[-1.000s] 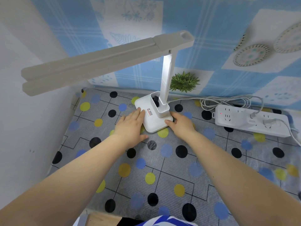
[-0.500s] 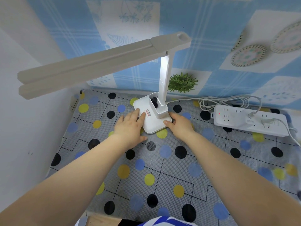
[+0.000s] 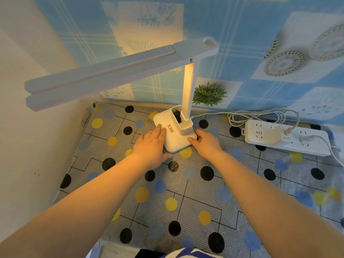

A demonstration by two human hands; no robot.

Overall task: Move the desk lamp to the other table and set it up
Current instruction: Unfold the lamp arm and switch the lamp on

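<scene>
- Since the earlier frames, the desk lamp [image 3: 175, 127] has lit, casting warm light on the wall; both hands have barely shifted.
- Left hand [image 3: 150, 146] lies flat, fingers spread on the base's 9 o'clock edge; right hand [image 3: 205, 141] curls against its 4 o'clock side.
- Lamp stands on the dotted table [image 3: 186, 192], cord [image 3: 260, 116] running to the power strip [image 3: 284, 135]: setup looks nearly done.
- Switch hidden under the fingers.

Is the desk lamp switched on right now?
On. Warm yellow light falls on the wall, the forearms and the upright post of the desk lamp, below its head. The left hand rests flat on the base.
</scene>
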